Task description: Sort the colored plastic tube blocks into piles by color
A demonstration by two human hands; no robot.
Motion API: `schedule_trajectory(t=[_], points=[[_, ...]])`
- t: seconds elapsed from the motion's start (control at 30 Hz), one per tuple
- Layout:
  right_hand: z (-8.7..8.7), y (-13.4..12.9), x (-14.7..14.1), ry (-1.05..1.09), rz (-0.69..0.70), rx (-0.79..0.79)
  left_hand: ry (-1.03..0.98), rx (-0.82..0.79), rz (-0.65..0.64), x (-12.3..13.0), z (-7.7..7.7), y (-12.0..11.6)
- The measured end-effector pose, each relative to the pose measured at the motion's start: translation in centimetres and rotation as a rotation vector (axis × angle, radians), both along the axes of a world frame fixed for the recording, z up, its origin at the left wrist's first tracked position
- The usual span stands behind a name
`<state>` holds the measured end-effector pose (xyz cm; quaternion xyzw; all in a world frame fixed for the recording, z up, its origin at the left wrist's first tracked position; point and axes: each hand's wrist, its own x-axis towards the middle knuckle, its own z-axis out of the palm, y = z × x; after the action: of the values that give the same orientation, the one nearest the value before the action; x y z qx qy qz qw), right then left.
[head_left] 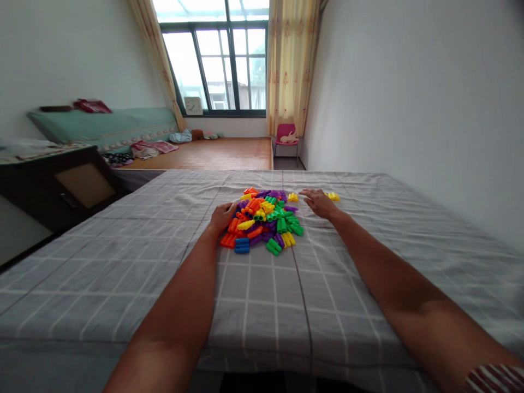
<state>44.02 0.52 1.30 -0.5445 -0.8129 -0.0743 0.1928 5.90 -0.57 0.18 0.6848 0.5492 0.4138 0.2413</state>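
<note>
A heap of plastic tube-shaped pieces in orange, yellow, green, purple and blue (pixel 266 217) lies on the grey checked cloth (pixel 164 284). My left hand (pixel 223 216) rests against the heap's left edge; its fingertips are partly hidden by the pieces, so a grip cannot be made out. To the right of the heap, my right hand (pixel 318 202) is palm down with its fingers stretched out, holding nothing visible. One yellow piece (pixel 293 197) sits just left of its fingertips. Beyond the hand, on its right side, are more yellow pieces (pixel 334 196).
A dark cabinet (pixel 69 188) stands at the left. Behind the cloth-covered surface is a bed with a brown mat (pixel 229 150), with cloths and a pillow on it. A pink chair (pixel 286 131) stands by the curtain, and a white wall (pixel 409 98) runs along the right.
</note>
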Motion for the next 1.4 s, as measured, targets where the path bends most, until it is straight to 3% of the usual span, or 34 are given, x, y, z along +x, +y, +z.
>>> schedule_trajectory(t=[0.1,0.23,0.5,0.7,0.97,1.2,1.4], points=[[-0.8,-0.2,-2.5,-0.119,0.023,-0.039,0.002,0.004,-0.010,-0.1,-0.1,0.1],[-1.3,-0.5,-3.1,-0.212,0.001,-0.102,-0.023,-0.004,-0.013,-0.1,-0.2,0.2],[-1.2,0.0,0.3,-0.245,-0.083,-0.062,0.018,0.015,0.012,0.0,0.2,-0.1],[-1.0,-0.1,2.7,-0.204,-0.072,-0.054,-0.015,0.018,0.018,0.2,0.4,-0.3],[0.2,-0.7,3.6,-0.065,-0.448,0.071,-0.047,-0.013,0.007,0.1,0.1,0.0],[-0.6,-0.8,3.2,-0.144,-0.202,0.009,-0.057,0.004,0.027,0.2,0.3,-0.3],[-0.6,-0.5,4.7,-0.083,-0.329,0.073,-0.068,-0.005,0.021,0.3,0.4,-0.3]])
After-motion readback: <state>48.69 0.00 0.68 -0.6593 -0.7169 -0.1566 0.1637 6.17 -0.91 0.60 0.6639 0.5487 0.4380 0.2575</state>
